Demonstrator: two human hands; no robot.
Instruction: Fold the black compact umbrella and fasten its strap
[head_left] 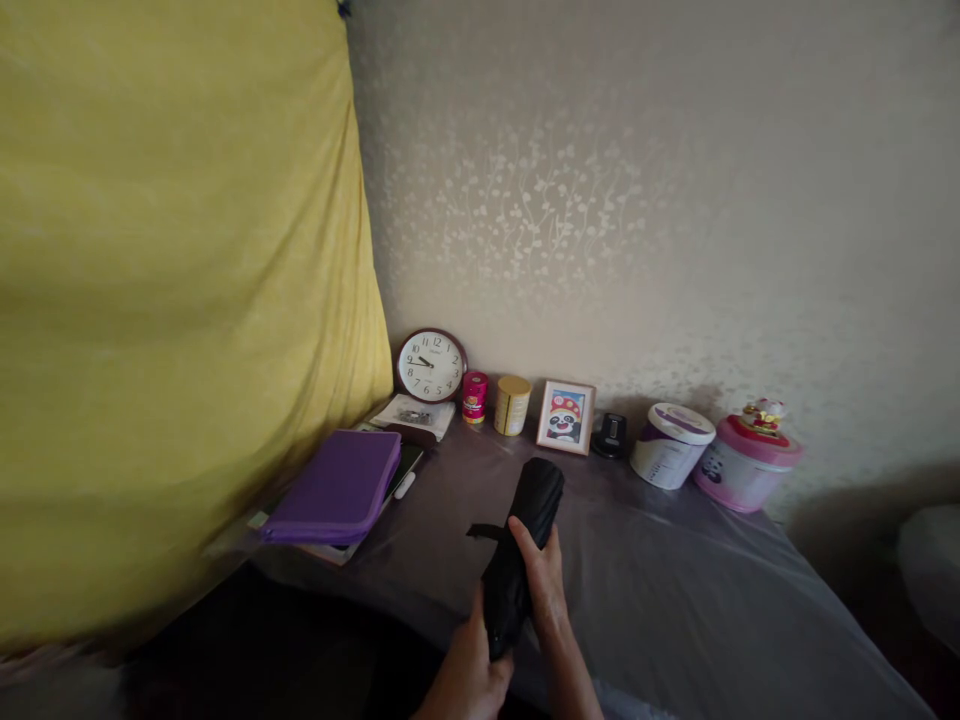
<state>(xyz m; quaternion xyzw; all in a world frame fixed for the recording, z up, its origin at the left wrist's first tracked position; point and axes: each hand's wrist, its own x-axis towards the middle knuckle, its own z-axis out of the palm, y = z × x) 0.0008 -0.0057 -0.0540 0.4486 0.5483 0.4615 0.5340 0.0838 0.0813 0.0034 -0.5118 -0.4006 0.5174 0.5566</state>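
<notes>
A folded black umbrella is held at a slant above the front part of the table, its far end leaning up and to the right. My left hand is closed round its lower end. Higher up, my right hand wraps the umbrella's middle from the right, thumb on top. A loose black strap sticks out from its left side. Some of my fingers are hidden behind the umbrella.
On the grey-covered table a purple zip folder lies left. Along the wall stand a round clock, a pink can, a yellow-lidded can, a panda picture frame, a black object and two tubs.
</notes>
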